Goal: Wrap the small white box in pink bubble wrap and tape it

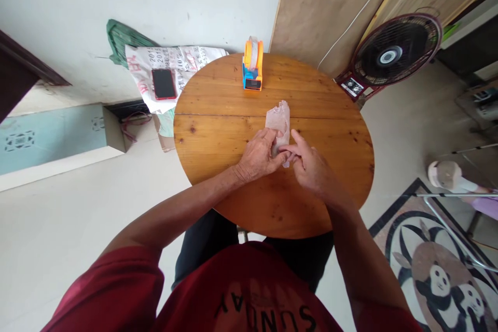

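A pale pinkish, translucent sheet [278, 116], wrinkled and ragged at its far end, lies on the round wooden table [218, 135]. It looks like thin plastic, though I cannot be sure. My left hand [258, 154] is over its near left part, with fingers curled onto it and the thumb pointing at its lower edge. From the right, my right hand [311, 166] grips the near corner between bent fingers, its thumb raised apart. The fingertips of both hands meet there, partly hiding the sheet's near end.
An orange and blue tape dispenser [252, 65] stands at the table's far edge. Left of the table, a phone [164, 84] lies on a printed white sack [138, 70]. A dark red fan [392, 54] stands at the right, beyond the table. A metal rack [447, 223] is farther right.
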The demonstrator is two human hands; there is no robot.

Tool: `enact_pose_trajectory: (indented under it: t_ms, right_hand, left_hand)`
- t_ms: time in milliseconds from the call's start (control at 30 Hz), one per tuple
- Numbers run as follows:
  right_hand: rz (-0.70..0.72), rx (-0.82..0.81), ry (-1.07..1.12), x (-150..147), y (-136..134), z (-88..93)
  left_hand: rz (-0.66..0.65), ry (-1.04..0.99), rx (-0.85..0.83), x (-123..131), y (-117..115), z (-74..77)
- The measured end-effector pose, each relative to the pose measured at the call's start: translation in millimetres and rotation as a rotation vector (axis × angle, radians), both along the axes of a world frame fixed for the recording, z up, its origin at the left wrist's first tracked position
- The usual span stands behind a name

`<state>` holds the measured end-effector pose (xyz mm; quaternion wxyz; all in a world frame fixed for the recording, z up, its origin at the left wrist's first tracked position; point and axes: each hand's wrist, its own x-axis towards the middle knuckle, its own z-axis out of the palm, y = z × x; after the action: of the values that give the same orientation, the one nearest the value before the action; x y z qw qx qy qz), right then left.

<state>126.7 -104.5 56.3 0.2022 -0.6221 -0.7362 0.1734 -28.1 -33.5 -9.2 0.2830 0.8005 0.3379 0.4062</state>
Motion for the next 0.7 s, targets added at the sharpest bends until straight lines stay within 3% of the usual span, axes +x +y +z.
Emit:
enact_pose_trajectory:
  t_ms: [133,267,433,700]
  right_hand:
    - [0.056,-0.048,0.002,6,8,10.9]
    - [0.126,-0.099,0.135,12,14,15.5]
    - [0.112,-0.138,0.289,20,17,11.1]
    - [0.04,-0.148,0.527,26,19,-1.6]
  left_hand:
    - [0.013,-0.062,-0.067,3,1,-4.0]
    - [-0.064,-0.104,-0.096,2,8,-11.6]
    - [-0.201,-0.164,-0.17,-2,13,-11.9]
    - [-0.152,-0.077,-0.064,-7,10,-2.1]
